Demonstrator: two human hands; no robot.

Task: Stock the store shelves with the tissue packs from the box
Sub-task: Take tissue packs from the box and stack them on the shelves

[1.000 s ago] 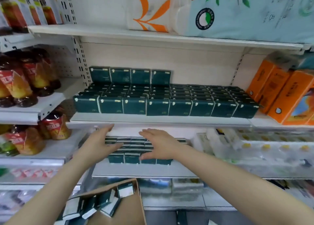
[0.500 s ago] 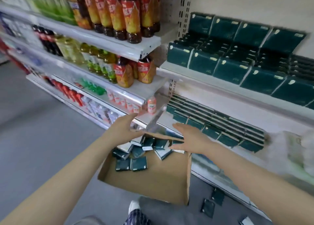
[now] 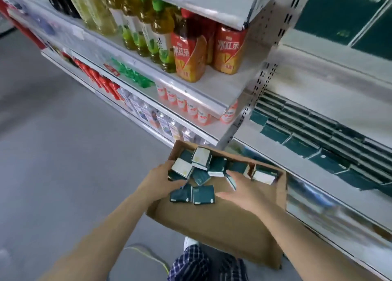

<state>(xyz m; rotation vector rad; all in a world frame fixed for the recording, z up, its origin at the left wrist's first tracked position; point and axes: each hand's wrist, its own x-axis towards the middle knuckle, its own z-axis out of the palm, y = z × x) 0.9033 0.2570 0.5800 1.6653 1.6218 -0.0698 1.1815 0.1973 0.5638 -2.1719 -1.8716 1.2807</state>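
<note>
Your left grip (image 3: pixel 162 180) is down inside the cardboard box (image 3: pixel 212 223) at its left side, fingers curled in among the loose tissue packs (image 3: pixel 203 194), with the thumb up against a pack that shows its white face. The blur does not let you tell whether it has actually closed on one. Your right grip (image 3: pixel 244 190) lies over the right part of the pile, fingers straight and spread apart, and the thumb reaches toward a dark green pack that lies flat. It presses on the packs rather than clasping any. The packs sit jumbled at the far end of the box, some flat, some tipped on edge. The near half of the box is bare cardboard. The box itself is in front of you, just beside the low shelf (image 3: pixel 246 130) on your right. On that shelf, rows of stocked packs (image 3: pixel 301 132) of the same dark green stand packed side by side. To the left, drink bottles (image 3: pixel 188 53) fill the next bay. Below the box you can see checked trousers (image 3: pixel 191 263) and the grey floor (image 3: pixel 63 153).
</note>
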